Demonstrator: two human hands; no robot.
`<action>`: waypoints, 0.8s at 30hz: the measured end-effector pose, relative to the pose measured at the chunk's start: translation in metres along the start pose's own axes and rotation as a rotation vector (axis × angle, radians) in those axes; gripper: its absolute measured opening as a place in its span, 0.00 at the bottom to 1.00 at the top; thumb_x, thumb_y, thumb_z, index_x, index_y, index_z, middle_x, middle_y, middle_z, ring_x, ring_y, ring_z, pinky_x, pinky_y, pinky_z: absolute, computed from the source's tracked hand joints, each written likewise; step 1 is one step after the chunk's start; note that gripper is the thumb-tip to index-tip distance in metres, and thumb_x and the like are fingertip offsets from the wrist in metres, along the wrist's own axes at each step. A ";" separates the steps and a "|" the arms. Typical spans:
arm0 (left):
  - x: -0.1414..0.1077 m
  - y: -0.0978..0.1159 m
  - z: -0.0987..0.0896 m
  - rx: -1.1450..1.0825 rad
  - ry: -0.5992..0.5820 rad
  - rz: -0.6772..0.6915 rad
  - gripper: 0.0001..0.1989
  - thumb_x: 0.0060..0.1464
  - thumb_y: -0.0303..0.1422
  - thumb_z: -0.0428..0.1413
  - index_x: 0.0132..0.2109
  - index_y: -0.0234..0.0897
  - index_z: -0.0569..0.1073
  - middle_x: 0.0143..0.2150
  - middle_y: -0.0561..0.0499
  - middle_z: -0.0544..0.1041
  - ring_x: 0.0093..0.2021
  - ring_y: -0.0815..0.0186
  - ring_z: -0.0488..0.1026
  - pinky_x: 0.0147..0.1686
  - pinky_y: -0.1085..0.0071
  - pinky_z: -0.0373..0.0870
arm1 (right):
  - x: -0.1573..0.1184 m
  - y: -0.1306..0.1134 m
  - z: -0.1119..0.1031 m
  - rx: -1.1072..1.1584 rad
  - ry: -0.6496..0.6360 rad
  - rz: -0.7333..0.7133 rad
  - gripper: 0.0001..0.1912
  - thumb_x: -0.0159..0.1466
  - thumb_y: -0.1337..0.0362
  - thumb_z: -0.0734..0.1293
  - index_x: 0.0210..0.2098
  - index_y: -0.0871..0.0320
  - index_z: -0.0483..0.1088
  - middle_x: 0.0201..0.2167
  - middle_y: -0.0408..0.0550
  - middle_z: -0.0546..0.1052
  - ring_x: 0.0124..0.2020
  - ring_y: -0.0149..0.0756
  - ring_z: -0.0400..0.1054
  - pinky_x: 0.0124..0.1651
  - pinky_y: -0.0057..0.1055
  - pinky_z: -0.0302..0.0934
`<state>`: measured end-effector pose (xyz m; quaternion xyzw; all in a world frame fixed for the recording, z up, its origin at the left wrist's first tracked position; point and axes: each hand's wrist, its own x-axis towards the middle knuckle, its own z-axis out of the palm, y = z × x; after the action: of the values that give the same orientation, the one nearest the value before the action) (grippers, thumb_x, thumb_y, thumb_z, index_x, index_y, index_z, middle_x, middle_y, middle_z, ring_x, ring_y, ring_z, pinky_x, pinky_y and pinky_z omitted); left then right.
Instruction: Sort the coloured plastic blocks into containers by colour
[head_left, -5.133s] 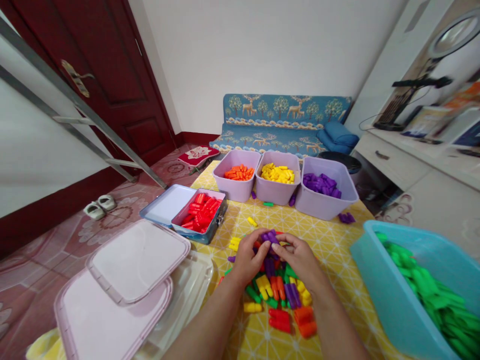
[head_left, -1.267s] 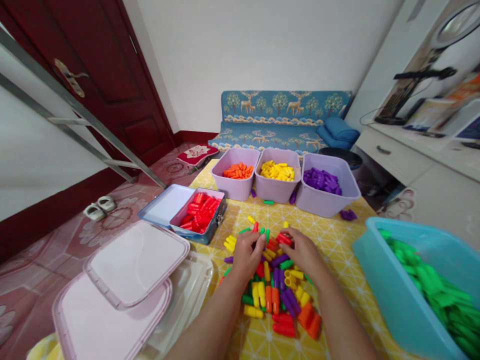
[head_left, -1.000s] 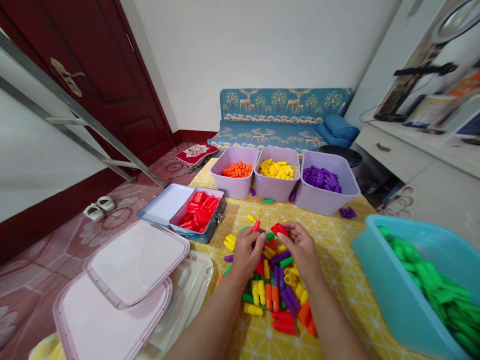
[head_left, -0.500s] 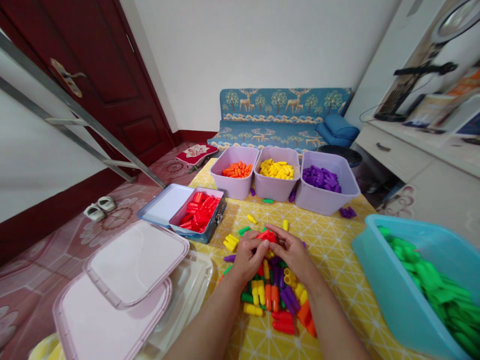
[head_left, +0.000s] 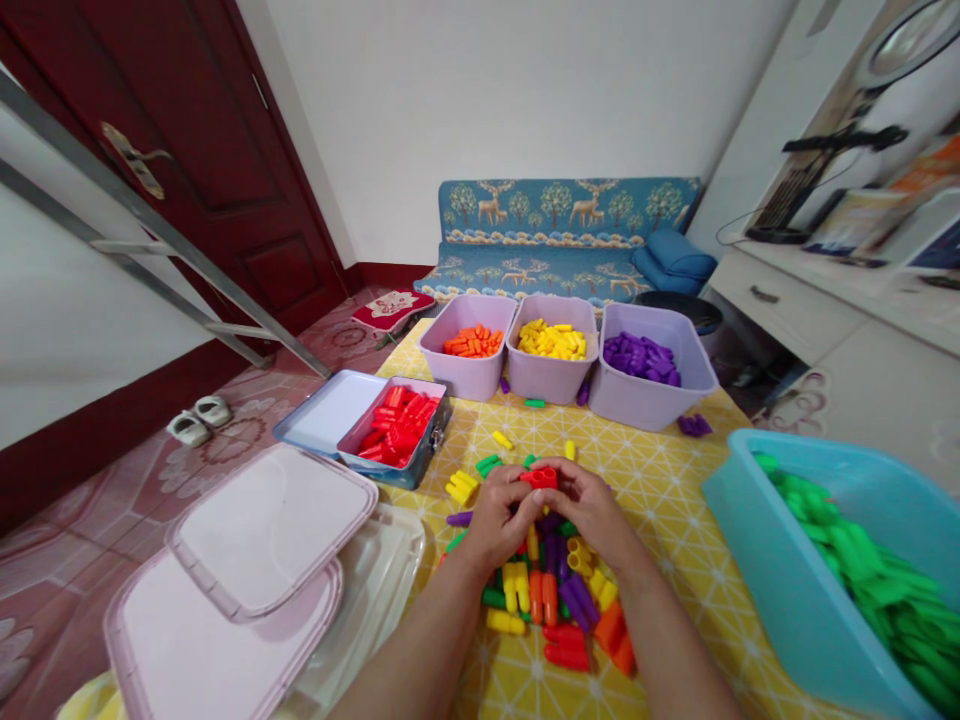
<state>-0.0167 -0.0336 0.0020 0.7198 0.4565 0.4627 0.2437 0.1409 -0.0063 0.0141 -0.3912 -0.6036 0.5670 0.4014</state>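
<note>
A: Look at the centre of the frame, where your left hand [head_left: 497, 512] and your right hand [head_left: 592, 508] meet. What is in your grip?

B: You have a small red plastic piece [head_left: 537, 479], made of short joined tubes. Each grip is closed on it, fingers curled in with little gap.

A: How does it look?

B: It is bright and glossy, lying roughly crosswise, with what look like round openings towards its right end. Your fingers hide part of it.

A: What lies beneath your hands?

B: At lower centre, you have a loose pile of red, orange, yellow, green and purple plastic tube pieces [head_left: 550, 598], spread on the yellow-patterned table [head_left: 675, 560].

A: And similar red ones?

B: Left of centre, your open blue hinged box [head_left: 426, 464] holds a heap of red plastic pieces [head_left: 398, 425].
</note>
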 end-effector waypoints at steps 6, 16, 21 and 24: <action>0.003 -0.004 -0.001 0.062 0.111 -0.013 0.21 0.64 0.36 0.45 0.24 0.36 0.68 0.24 0.51 0.69 0.30 0.67 0.67 0.37 0.68 0.61 | 0.003 0.001 -0.005 0.042 0.241 0.002 0.23 0.52 0.48 0.73 0.41 0.56 0.72 0.35 0.46 0.77 0.35 0.38 0.71 0.38 0.31 0.66; 0.002 0.003 0.001 0.323 -0.060 -0.016 0.15 0.47 0.36 0.61 0.44 0.41 0.77 0.43 0.46 0.76 0.45 0.56 0.71 0.46 0.59 0.64 | -0.010 -0.007 -0.046 -0.127 0.209 0.143 0.20 0.54 0.46 0.70 0.28 0.59 0.72 0.20 0.41 0.69 0.21 0.29 0.60 0.23 0.25 0.54; 0.001 0.001 0.004 0.277 -0.057 -0.038 0.26 0.48 0.36 0.62 0.55 0.44 0.71 0.54 0.44 0.73 0.54 0.54 0.69 0.52 0.55 0.63 | -0.010 -0.012 -0.040 -0.140 0.130 0.115 0.19 0.54 0.48 0.71 0.31 0.60 0.74 0.26 0.44 0.75 0.26 0.32 0.66 0.27 0.26 0.60; 0.001 0.000 0.004 0.186 -0.030 -0.053 0.26 0.52 0.43 0.60 0.57 0.44 0.69 0.54 0.44 0.74 0.54 0.55 0.70 0.53 0.55 0.64 | -0.006 -0.012 -0.026 -0.118 0.109 0.075 0.18 0.52 0.51 0.73 0.35 0.59 0.75 0.31 0.47 0.78 0.31 0.36 0.71 0.33 0.30 0.66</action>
<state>-0.0135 -0.0322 0.0006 0.7339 0.5127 0.4007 0.1947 0.1674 -0.0029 0.0267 -0.4665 -0.5982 0.5230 0.3886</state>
